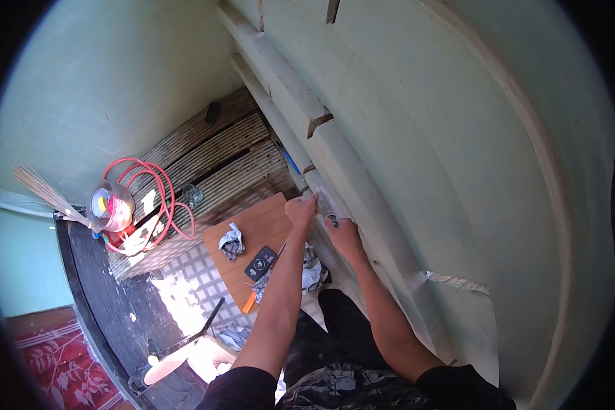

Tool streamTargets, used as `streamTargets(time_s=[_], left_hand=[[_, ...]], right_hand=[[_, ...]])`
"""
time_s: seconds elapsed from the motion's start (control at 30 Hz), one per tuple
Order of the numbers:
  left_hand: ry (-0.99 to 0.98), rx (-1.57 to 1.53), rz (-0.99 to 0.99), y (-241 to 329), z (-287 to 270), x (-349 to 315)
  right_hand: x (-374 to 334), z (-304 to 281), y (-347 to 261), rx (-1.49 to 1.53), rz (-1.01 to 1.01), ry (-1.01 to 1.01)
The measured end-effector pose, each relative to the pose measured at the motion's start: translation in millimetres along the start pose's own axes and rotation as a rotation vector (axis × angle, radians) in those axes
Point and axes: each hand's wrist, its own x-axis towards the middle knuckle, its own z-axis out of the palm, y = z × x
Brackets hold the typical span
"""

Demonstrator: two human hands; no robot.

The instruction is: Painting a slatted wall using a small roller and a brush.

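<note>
Head view: right fingers hold a small glinting dark object; left fingers curl, contents unclear.

The ledge looks matt, the wooden slats rough.

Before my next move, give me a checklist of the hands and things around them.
1. Left hand and right hand in view: ok.
2. Left hand's grip: cannot tell; curled, contents unclear.
3. Right hand holding small dark object: ok, though too small to identify.
4. Brown board uncluttered: not ok, crumpled cloth lies on it.
5. Black device lying on the board: ok.
6. Red hose away from hands: ok.
</note>
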Motion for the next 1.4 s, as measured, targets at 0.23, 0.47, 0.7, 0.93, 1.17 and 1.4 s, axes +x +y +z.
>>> streamTargets(time_s=[0.23, 0.47, 0.7, 0.93, 1.17, 1.4], left_hand=[[0.011, -0.021, -0.016, 9, 2, 11], [0.076, 0.005, 0.069, 15, 4, 22], [0.026, -0.043, 0.012, 5, 6, 11], [0.033, -0.022, -0.015, 23, 5, 44], [0.047, -0.041, 0.016, 8, 3, 21], [0.075, 0.016, 0.004, 21, -2, 34]], right_hand=[[3, 4, -4, -0.009, -0.043, 0.066], [18, 4, -17, 0.01, -0.036, 0.017], [11, 2, -7, 0.004, -0.056, 0.075], [35, 10, -25, -0.028, -0.072, 0.06], [16, 9, -13, 0.022, -0.029, 0.061], [30, 16, -23, -0.037, -0.026, 0.064]])
